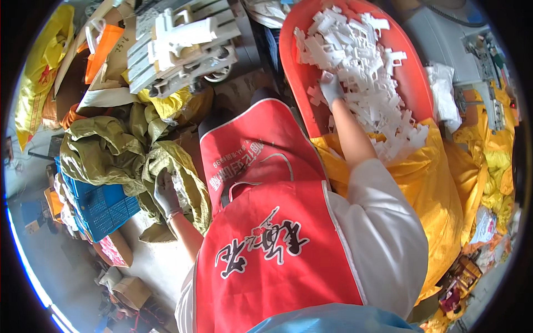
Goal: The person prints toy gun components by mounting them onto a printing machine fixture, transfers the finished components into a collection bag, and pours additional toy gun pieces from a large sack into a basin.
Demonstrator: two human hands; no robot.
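My right hand, in a pale glove, reaches over the left side of a red tub. Its fingers are closed round a small white plastic piece, partly covered by the glove. Heaped in the tub are many white plastic toy-gun-shaped parts, spilling down onto a yellow sack at its near end. My left hand, also gloved, lies at the mouth of an olive-green woven sack, fingers stretched out. Some pale pieces show faintly inside that sack.
A machine fixture with white parts on top stands ahead on the left. Below it are an open cardboard box and a blue plastic crate. My red apron covers my lap between the sack and tub. Grey machinery stands far right.
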